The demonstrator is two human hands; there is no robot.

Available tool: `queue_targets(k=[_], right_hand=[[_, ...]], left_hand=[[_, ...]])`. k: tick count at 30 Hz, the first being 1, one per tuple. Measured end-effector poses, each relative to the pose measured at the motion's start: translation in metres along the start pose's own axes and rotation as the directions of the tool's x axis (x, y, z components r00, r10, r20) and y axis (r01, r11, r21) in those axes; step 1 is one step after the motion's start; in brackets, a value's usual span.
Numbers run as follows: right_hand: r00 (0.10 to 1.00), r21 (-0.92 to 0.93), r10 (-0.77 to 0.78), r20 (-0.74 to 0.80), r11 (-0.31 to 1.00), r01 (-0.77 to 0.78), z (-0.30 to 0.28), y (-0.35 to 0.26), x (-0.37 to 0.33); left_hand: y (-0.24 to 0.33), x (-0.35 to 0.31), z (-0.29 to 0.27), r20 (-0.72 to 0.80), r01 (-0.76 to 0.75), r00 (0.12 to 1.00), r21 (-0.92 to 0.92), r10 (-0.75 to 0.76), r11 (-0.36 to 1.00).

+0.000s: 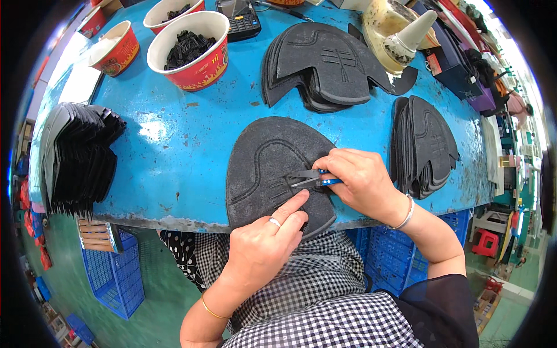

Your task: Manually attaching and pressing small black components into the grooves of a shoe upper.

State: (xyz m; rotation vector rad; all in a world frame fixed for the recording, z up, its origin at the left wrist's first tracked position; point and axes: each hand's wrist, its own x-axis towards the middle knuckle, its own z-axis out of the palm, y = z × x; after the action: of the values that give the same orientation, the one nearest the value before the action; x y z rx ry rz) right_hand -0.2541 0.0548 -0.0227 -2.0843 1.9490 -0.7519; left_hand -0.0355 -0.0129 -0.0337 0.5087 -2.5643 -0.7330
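A black shoe-upper-shaped padded piece (249, 156), with stitched curves and short raised lines, lies flat at the table's near edge. My right hand (362, 177) grips small blue-handled thread snips (301, 174). Their blades are spread apart over the stitched lines in the middle of the piece. From the lower left, my left hand (264, 246) rests on the piece, its index finger stretched out to a spot just below the blade tips. The left thumb is hidden, and I cannot make out any thread at the fingertip.
Stacks of similar black pieces stand at the far middle (325, 58) and right (426, 145); a pile of thin black pieces (81, 156) is at the left. Red-and-white paper bowls (197, 72), a keypad device (238, 20) and a cone-topped thread stand (397, 43) sit farther back. Blue crates (113, 275) are below.
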Motion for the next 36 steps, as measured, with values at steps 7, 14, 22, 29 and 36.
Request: queue_targets(k=[7,14,22,29,36], right_hand=[[0.936,-0.081,0.345,-0.074,0.933,-0.350,-0.043,0.024,-0.011],[0.957,-0.198,0.282,0.073,0.944,-0.263,-0.063,0.012,-0.014],[0.992,-0.105,0.124,0.004,0.987,-0.122,-0.039,-0.007,-0.010],[0.841,0.579,0.039,0.539,0.709,-0.404,-0.083,-0.037,-0.023],[0.560,0.434,-0.124,0.819,0.772,-0.465,-0.046,-0.027,-0.087]], left_hand=[[-0.014,-0.003,-0.010,-0.062,0.068,0.992,-0.464,-0.109,0.883],[-0.029,-0.025,-0.030,-0.188,0.153,0.930,-0.586,-0.317,0.796],[-0.064,-0.029,-0.039,-0.307,0.261,0.841,-0.490,-0.445,0.832],[-0.067,-0.033,-0.037,-0.289,0.298,0.832,-0.488,-0.474,0.820],[-0.069,-0.033,-0.036,-0.305,0.282,0.843,-0.451,-0.442,0.847]])
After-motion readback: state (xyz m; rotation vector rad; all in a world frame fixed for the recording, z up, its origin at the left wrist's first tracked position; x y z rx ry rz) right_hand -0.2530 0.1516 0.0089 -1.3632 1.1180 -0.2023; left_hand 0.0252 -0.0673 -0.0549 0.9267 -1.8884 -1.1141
